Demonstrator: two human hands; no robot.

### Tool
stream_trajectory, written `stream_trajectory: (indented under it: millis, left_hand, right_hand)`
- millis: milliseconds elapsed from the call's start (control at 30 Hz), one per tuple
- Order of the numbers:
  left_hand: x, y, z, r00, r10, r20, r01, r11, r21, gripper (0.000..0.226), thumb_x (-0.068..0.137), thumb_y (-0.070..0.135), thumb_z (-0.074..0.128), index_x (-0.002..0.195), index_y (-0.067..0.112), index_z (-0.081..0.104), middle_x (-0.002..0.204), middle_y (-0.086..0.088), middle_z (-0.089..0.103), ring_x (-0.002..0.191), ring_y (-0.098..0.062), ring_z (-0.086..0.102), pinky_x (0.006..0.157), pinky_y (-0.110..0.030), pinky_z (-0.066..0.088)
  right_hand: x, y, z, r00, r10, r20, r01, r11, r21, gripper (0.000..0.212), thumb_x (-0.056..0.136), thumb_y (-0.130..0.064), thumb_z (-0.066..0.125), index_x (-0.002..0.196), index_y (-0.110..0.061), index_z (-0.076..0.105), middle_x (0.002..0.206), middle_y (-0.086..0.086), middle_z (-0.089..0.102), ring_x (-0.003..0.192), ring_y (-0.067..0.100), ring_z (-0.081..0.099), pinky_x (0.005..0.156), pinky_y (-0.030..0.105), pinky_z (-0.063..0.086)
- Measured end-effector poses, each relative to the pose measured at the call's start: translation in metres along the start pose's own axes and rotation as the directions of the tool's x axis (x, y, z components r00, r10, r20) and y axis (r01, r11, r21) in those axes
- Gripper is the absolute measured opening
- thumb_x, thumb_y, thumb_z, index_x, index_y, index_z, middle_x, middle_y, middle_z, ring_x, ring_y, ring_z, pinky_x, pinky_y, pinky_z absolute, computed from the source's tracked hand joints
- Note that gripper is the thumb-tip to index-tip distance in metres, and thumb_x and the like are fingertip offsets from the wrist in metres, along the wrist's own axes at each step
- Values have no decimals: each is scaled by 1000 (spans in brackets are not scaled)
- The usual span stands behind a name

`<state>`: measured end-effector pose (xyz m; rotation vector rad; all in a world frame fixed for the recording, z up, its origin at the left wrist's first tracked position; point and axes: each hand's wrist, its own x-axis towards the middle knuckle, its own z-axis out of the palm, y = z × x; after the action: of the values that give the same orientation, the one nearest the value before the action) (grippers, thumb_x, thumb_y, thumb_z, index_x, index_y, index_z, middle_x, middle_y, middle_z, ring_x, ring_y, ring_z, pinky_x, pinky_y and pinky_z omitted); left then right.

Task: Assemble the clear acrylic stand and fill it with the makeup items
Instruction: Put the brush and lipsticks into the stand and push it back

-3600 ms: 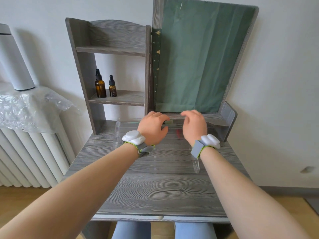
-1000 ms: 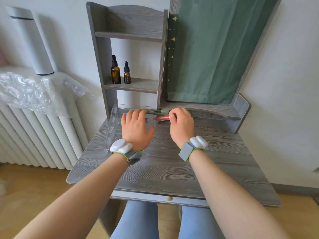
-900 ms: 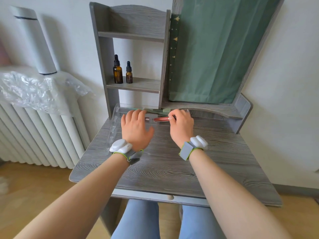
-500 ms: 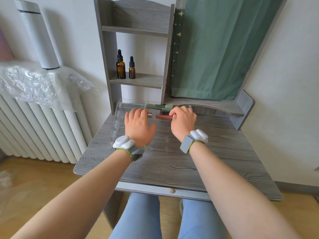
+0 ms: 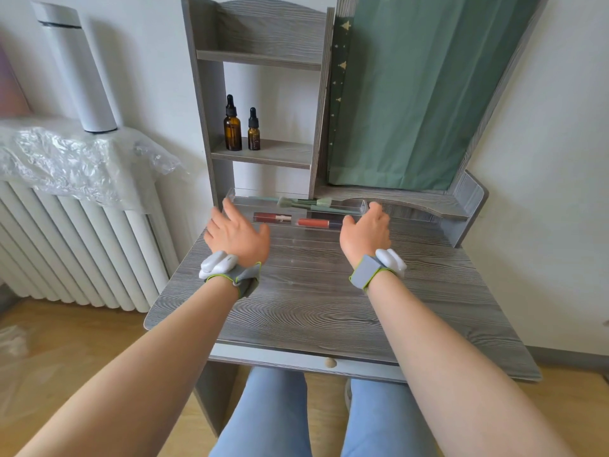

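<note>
The clear acrylic stand (image 5: 357,208) sits at the back of the grey desk, under the shelf unit. Its rear tier holds green-handled makeup brushes (image 5: 296,202). In the front tier lie a dark red lip tube (image 5: 272,217) and a coral lip gloss (image 5: 313,222). My left hand (image 5: 235,234) hovers at the stand's left end, fingers spread, holding nothing. At the stand's right end is my right hand (image 5: 365,234), fingers loosely curled and empty. Whether either hand touches the acrylic is unclear.
Two amber dropper bottles (image 5: 232,127) stand on the shelf above the stand. A green cloth (image 5: 412,94) hangs at the back right. The grey desk (image 5: 313,308) has a drawer knob at its front edge. A radiator with plastic wrap (image 5: 75,153) and a white flask stands to the left.
Both hands have drawn apart from the middle of the stand to its two ends, uncovering the lip tubes. The right hand has let go of the coral gloss.
</note>
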<state>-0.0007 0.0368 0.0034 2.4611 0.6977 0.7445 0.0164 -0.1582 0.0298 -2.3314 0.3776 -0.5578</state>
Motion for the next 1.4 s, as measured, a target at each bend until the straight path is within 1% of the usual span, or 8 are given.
stream_trajectory:
  millis: [67,167,400,567,667,867,1100,1400]
  left_hand:
    - [0,3,1,999,-46,29,47,998,-40,83,70,44,67,137,9,35,122,-18,52,107,-41,52,87,-49,42]
    - [-1,8,1,998,-55,44,56,998,-40,80,71,42,69,136,9,37,119,-18,52,104,-40,53,85,-48,43]
    - [-22,30,-2,995,65,72,-62,997,-47,82,75,42,66,142,9,31,123,-19,50,108,-41,50,88,-47,42]
    - [-44,64,1,983,148,109,-143,988,-56,85,76,46,64,144,11,27,133,-20,45,113,-42,47,93,-47,40]
    - [-57,88,6,971,198,133,-189,979,-79,84,75,44,63,144,11,28,130,-19,46,110,-41,49,90,-45,41]
    - [-79,119,20,941,272,201,-257,961,-98,82,77,43,63,144,10,27,125,-19,49,109,-40,49,89,-46,41]
    - [-83,126,38,932,285,225,-277,958,-66,89,78,46,64,147,8,22,130,-19,46,111,-41,48,91,-46,41]
    - [-83,123,51,936,292,198,-292,956,-32,87,75,44,64,145,6,28,136,-19,43,110,-39,46,86,-45,43]
  right_hand:
    - [0,1,0,996,50,77,-53,997,46,44,95,-26,54,132,-6,40,130,18,52,103,41,58,75,39,42]
    - [0,0,-1,990,85,109,-93,994,65,51,95,-23,53,139,-5,34,132,19,52,108,43,57,76,39,40]
    - [8,20,-19,993,116,10,-116,993,12,47,93,-23,51,135,-8,38,128,18,54,101,43,59,70,38,40]
    - [28,43,-51,989,135,-54,-137,990,-34,40,93,-25,49,129,-9,43,126,17,57,100,44,60,74,43,47]
    - [44,60,-69,984,149,-94,-156,986,-64,43,93,-26,48,131,-9,42,126,18,56,101,44,60,75,44,49]
    - [65,98,-90,977,153,-146,-168,981,-96,39,92,-23,48,127,-5,45,119,22,57,95,45,60,67,39,43]
    - [73,119,-86,987,123,-105,-133,987,-94,42,94,-24,47,131,-5,42,121,22,56,94,44,60,70,42,47]
    - [79,122,-75,983,92,-161,-126,969,-213,52,97,-31,43,142,-7,32,129,18,52,100,42,59,64,38,39]
